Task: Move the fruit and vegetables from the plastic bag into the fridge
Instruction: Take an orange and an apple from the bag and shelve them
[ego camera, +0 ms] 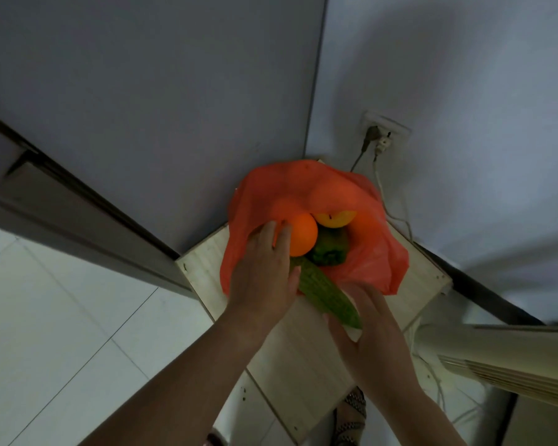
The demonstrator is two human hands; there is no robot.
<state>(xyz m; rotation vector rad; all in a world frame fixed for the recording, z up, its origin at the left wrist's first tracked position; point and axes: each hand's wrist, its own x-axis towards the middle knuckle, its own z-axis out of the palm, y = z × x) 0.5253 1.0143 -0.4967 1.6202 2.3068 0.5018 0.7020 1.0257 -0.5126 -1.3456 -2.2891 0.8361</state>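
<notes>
Fingers of L hand (pixel 262 275) on orange (pixel 302 235); R hand (pixel 372 339) beside gourd (pixel 326 294).

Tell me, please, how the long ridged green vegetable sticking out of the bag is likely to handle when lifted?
The ridged gourd juts straight out of the orange bag, so it is probably stiff, not floppy. Its bumpy skin should grip well. Long and rounded, it may roll if laid on the wooden table.

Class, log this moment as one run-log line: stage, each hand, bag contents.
stage: reaching into bag | left hand: touching orange | right hand: open at gourd tip | also inside: apple, pepper
</notes>
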